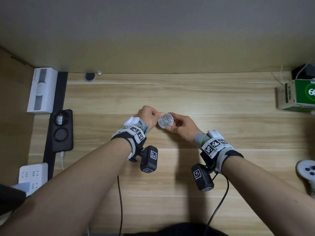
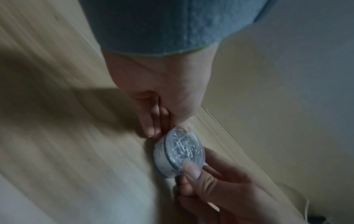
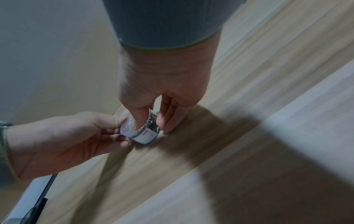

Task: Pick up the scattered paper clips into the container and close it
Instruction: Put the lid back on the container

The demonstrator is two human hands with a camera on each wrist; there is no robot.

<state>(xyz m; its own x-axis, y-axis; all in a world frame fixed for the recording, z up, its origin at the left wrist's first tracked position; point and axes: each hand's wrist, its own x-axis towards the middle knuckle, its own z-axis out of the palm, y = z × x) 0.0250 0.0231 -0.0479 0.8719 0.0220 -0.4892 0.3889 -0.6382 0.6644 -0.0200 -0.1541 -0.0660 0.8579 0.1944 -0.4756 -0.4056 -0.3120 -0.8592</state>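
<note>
A small round clear container (image 1: 165,120) full of silver paper clips sits at the middle of the wooden desk (image 1: 187,92), a clear lid on top and a white label round its side. My left hand (image 1: 159,115) pinches its left rim, thumb on the lid edge. My right hand (image 1: 174,122) grips the right rim, thumb on the near edge. In the left wrist view the container (image 2: 180,153) lies between my left hand (image 2: 168,130) and my right hand (image 2: 193,178). In the right wrist view my right hand (image 3: 153,124) curls over the container (image 3: 143,134), and my left hand (image 3: 118,128) holds its other side.
A white box (image 1: 42,90), a black charging pad (image 1: 61,130) and a white power strip (image 1: 33,173) line the left edge. A green carton (image 1: 296,94) and a game controller (image 1: 306,169) sit at the right. Black cables (image 1: 121,201) hang from both wrists.
</note>
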